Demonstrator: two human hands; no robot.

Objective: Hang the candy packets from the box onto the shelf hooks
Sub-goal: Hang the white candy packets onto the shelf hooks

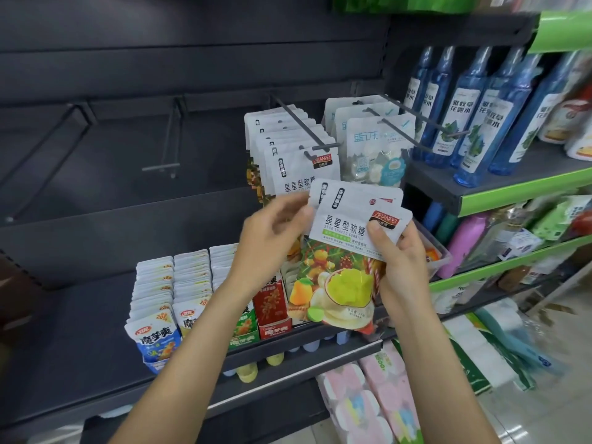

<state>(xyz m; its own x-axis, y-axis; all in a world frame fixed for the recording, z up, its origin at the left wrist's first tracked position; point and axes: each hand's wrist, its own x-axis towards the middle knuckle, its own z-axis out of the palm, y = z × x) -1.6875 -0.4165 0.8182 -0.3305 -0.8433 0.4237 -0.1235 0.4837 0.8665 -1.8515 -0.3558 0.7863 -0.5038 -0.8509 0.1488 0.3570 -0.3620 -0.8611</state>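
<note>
White gummy packets [349,251], a small stack, sit gripped in right hand [400,267] just below the loaded hook [307,129]. Left hand [272,238] pinches the top corner, likely peeling one free to hang. Box not visible.

Even, bright store light on the centre, dim dark shelves [96,75] at left, soft blur and curved distortion toward the edges.

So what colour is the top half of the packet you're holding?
White with black lettering on the packet, over a colourful fruit picture below; seen in the head view.
</note>
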